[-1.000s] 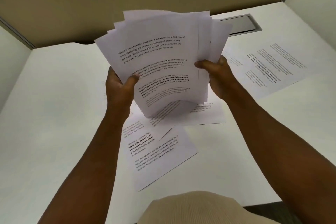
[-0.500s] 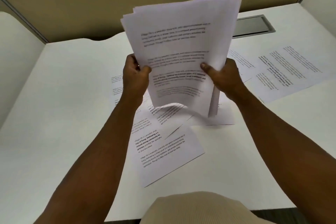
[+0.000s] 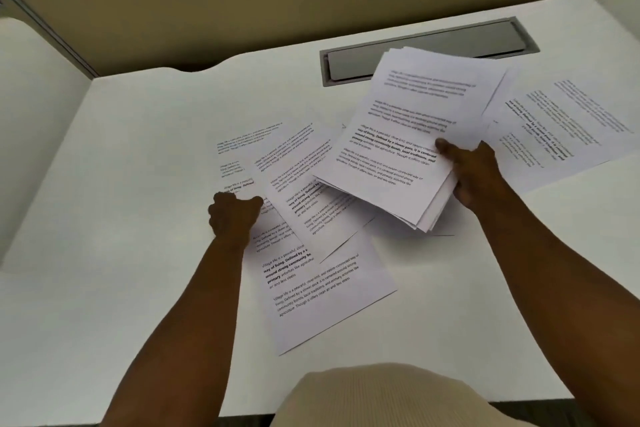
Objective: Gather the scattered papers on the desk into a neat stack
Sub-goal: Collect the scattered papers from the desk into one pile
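The white bench (image 3: 121, 253) fills the frame, with a grey cable tray (image 3: 349, 68) upper right. Loose sheets (image 3: 332, 291) lie fanned across its middle, and one more page (image 3: 568, 135) sits at the right edge. The gathered bundle (image 3: 412, 135) hangs tilted at centre right, above them. Paper like this is light, floppy and slick, so I judge it best pinched at a long edge, thumb on top. My right hand (image 3: 481, 177) grips the bundle's lower right edge that way. My left hand (image 3: 235, 215) rests curled on the loose sheets; whether its grip has closed on one, I cannot tell.
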